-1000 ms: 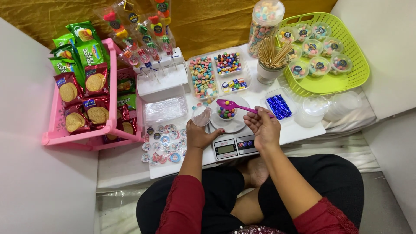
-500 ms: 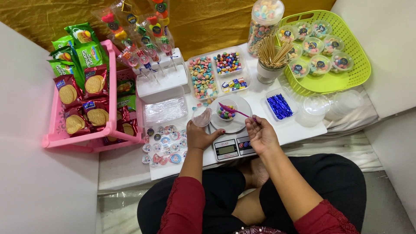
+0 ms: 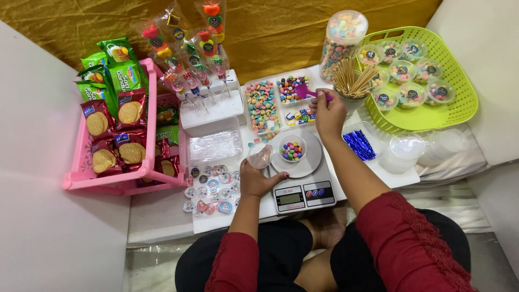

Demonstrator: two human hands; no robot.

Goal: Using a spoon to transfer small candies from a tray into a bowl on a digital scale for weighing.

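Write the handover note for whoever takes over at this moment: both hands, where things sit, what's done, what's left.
Left hand: holds a clear plastic lid, tilted, beside the scale.
Right hand: holds a small purple plastic scoop over the clear tray of round multicoloured candies.
Small clear round cup sits on the grey digital scale, partly filled with coloured candies.
Done: cup placed, some candy in.
Left: cup not yet lidded; filled, lidded cups lie in the lime-green basket.

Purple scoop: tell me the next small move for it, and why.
Probably dip the purple scoop into the tray of round candies under it. The right hand holds it over that tray, the small cup on the scale is only partly filled, and the left hand holds a clear lid.
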